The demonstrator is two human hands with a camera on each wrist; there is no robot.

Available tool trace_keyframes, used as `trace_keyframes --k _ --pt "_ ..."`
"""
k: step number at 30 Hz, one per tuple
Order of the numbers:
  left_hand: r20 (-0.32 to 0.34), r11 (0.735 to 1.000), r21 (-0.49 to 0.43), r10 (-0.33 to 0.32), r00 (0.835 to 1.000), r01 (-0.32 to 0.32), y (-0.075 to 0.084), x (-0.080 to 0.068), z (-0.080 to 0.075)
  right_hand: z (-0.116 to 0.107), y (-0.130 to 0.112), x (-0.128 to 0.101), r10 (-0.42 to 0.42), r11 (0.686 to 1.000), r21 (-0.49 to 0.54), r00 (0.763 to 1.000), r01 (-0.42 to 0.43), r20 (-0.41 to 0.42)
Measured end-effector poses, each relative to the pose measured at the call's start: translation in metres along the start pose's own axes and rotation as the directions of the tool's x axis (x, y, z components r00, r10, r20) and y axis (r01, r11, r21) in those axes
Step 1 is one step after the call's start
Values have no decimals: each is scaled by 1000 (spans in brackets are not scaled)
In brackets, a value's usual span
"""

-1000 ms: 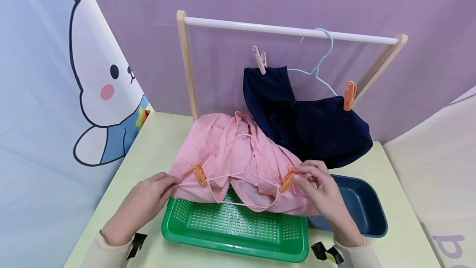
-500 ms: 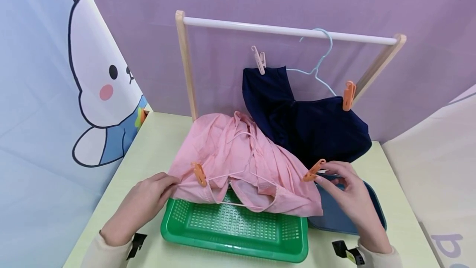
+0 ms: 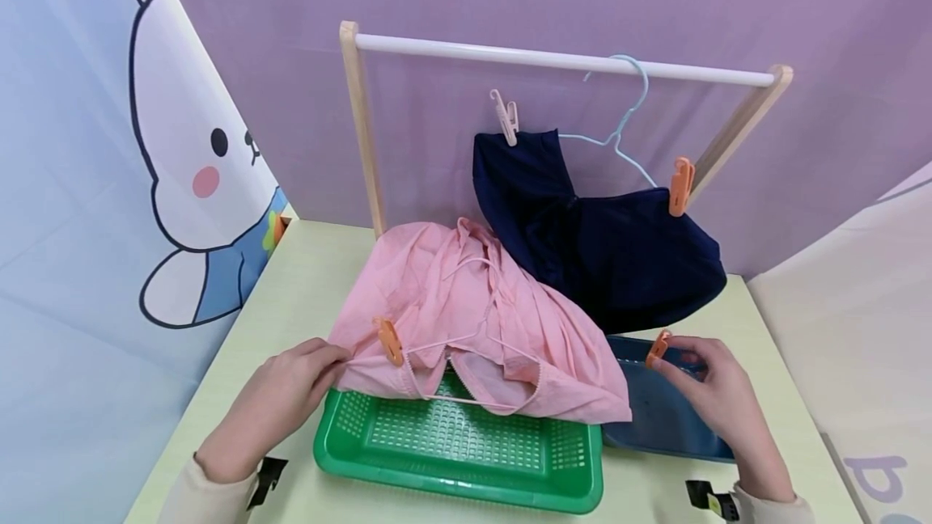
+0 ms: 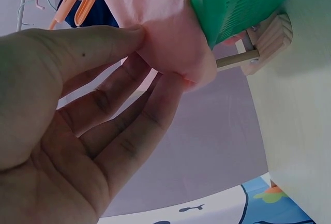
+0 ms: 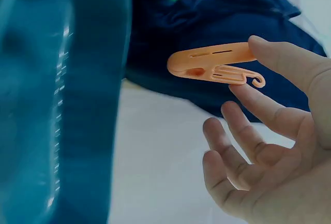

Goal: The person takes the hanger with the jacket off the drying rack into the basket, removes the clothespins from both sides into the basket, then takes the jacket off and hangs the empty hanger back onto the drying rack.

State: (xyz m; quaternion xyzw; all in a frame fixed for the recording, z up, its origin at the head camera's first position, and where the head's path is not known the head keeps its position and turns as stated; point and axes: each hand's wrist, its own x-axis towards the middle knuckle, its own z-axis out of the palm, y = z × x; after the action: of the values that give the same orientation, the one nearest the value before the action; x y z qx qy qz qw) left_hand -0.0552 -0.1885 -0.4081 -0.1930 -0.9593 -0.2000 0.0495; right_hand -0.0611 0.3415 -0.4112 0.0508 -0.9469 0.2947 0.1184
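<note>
My right hand (image 3: 717, 390) pinches an orange clothespin (image 5: 212, 61) between thumb and index finger, over the dark blue bin (image 3: 655, 419). The other fingers are spread loosely in the right wrist view. A pink zip-front garment (image 3: 429, 281) lies draped over the back of the green basket (image 3: 466, 492), with a pink hanger (image 3: 484, 330) at its neck opening. Another orange clothespin (image 3: 390, 341) sits on the garment's left part, by the hanger's arm. At the garment's left edge, my left hand (image 3: 280, 395) pinches the cloth (image 4: 165, 43) between thumb and fingertips.
Behind stands a drying rack with a white rail (image 3: 466, 51) and wooden posts. From it hangs a light blue hanger (image 3: 622, 116) with a navy garment (image 3: 604, 249), which has a pale pink clothespin (image 3: 506, 120) and an orange clothespin (image 3: 680, 187) on it.
My right hand has taken the orange clothespin off the garment's right side and moved right with it, over the blue bin. My left hand stays at the garment's left edge.
</note>
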Motion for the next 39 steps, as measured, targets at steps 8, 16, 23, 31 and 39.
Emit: trace_keyframes --k 8,16,23,31,39 --pt "-5 1000 0 5 1000 -5 -1 1 2 9 25 -5 66 995 -76 997 -63 32" --pt "-8 1000 0 13 1000 -13 -2 1 1 11 38 -11 106 990 -100 991 -98 80" --pt "-8 1000 -1 17 1000 -17 -2 1 1 10 39 -13 86 991 -106 994 -78 74" --pt "-9 1000 -2 21 1000 -21 -2 2 0 6 26 -12 59 994 -92 997 -55 43" --pt "-1 1000 2 18 1000 -18 -3 2 0 -2 -41 -4 -85 996 -30 996 85 -19"
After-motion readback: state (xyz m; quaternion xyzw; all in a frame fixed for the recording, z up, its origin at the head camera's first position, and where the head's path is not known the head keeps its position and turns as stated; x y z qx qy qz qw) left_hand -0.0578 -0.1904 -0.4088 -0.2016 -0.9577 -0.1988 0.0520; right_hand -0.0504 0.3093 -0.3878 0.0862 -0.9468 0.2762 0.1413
